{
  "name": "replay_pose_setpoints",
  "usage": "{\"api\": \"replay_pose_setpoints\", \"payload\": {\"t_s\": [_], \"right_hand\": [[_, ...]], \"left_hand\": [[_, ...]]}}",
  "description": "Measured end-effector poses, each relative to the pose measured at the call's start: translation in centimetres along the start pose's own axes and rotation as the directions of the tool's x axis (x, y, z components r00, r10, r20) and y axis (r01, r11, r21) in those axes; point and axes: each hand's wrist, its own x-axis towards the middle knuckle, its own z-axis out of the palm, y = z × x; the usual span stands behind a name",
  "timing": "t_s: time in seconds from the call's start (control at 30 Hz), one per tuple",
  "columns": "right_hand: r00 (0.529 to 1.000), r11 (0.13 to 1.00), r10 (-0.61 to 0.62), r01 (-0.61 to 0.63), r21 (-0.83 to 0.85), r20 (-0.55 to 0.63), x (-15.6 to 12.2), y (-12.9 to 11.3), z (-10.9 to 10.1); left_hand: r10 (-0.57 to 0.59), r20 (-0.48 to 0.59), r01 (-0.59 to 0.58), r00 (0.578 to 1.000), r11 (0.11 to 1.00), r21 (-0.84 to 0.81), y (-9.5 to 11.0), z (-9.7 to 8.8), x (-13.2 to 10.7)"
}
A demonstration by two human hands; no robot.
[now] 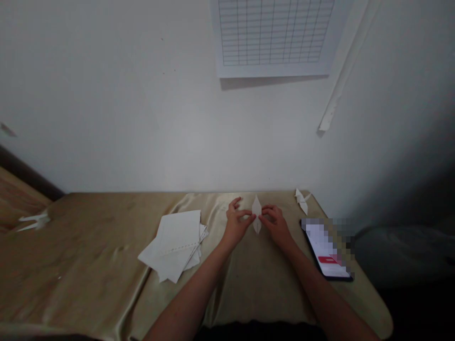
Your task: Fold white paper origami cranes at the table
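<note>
A small folded piece of white paper (256, 210), a narrow diamond pointed at top and bottom, is held upright between my two hands over the cloth-covered table. My left hand (237, 221) pinches its left edge between thumb and forefinger, the other fingers raised and apart. On the opposite edge, my right hand (276, 225) grips it with thumb and fingertips. A stack of white paper sheets (179, 237) lies left of my left forearm, its sheets turned at different angles. Beyond my right hand sits a folded paper figure (302, 201).
A phone (325, 251) with a lit screen, partly blurred, lies at the table's right side. Another white paper piece (35, 221) rests at the far left on the gold tablecloth (92, 255). Behind the table rises a white wall (159, 118) bearing a printed grid sheet (273, 38).
</note>
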Motion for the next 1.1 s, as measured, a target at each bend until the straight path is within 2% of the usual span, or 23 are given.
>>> {"api": "replay_pose_setpoints", "payload": {"t_s": [0.1,0.3,0.5,0.67,0.83,1.0,1.1], "right_hand": [[1.0,1.0,0.02,-0.021,0.014,0.024,0.0,0.1,0.1],[1.0,1.0,-0.017,0.018,-0.021,0.005,0.0,0.2,0.2],[0.998,1.0,0.02,-0.02,-0.013,-0.064,0.4,0.5,-0.6],[0.999,1.0,0.001,0.0,-0.009,0.047,0.5,0.5,-0.9],[0.995,1.0,-0.03,0.029,0.009,0.098,0.4,0.1,-0.8],[0.994,0.999,-0.031,0.032,-0.005,0.105,0.2,-0.1,-0.6],[0.998,1.0,-0.024,0.024,-0.015,0.057,0.2,0.0,-0.5]], "left_hand": [[0.003,0.017,-0.003,1.0,1.0,-0.01,0.1,-0.2,0.0],[0.016,-0.016,-0.016,1.0,1.0,0.002,-0.1,-0.3,0.0],[0.011,-0.007,-0.011,1.0,0.999,0.039,-0.6,-0.1,0.1],[-0.017,-0.009,0.017,1.0,0.999,0.041,-1.0,0.0,0.0],[-0.033,-0.008,0.033,0.999,0.998,0.05,-1.1,0.0,-0.1],[-0.033,0.001,0.033,0.999,0.997,0.066,-0.6,0.0,-0.1],[-0.042,-0.034,0.045,0.999,0.996,0.072,-0.1,-0.2,-0.2]]}}
